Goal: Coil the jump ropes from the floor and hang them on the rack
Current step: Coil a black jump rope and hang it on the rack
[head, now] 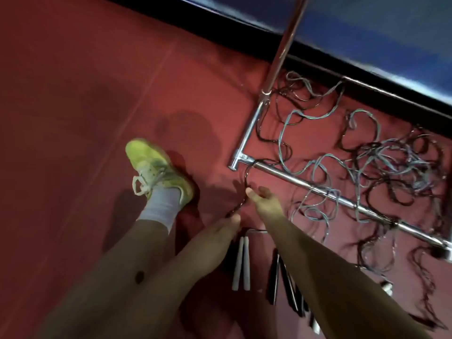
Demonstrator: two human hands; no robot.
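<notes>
A tangle of dark and pale blue-grey jump ropes (381, 165) lies on the red floor, spread over the chrome base of the rack (291, 176). One dark rope (247, 177) runs from the rack's corner down to my hands. My right hand (263, 195) pinches this rope near the base bar. My left hand (226, 227) grips the same rope lower down. Two white handles (242, 263) and several black handles (281, 280) lie on the floor under my forearms.
The rack's upright chrome pole (285, 42) rises at the upper middle. A dark skirting and blue wall (367, 33) run behind it. My yellow-green shoe (156, 170) with a white sock stands left of my hands. Open red floor stretches to the left.
</notes>
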